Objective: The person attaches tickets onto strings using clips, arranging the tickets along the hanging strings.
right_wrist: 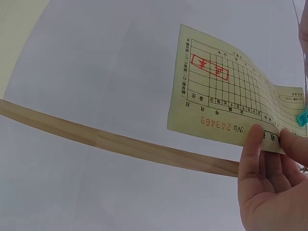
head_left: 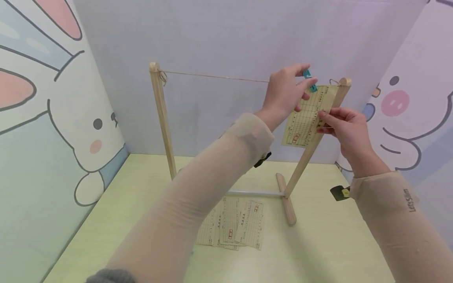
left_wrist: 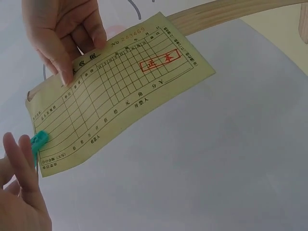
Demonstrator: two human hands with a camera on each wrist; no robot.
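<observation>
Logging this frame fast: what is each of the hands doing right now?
Left hand: pinches the teal clip at the receipt's top edge.
Right hand: pinches the receipt's side edge.

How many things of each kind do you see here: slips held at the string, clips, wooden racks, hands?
Slip held at the string: 1
Teal clip: 1
Wooden rack: 1
Hands: 2, left hand and right hand
Total: 5. More slips lie overlapped on the table, too stacked to count.

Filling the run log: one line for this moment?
left hand: pinches teal plastic clip at string | right hand: holds yellow paper receipt
</observation>
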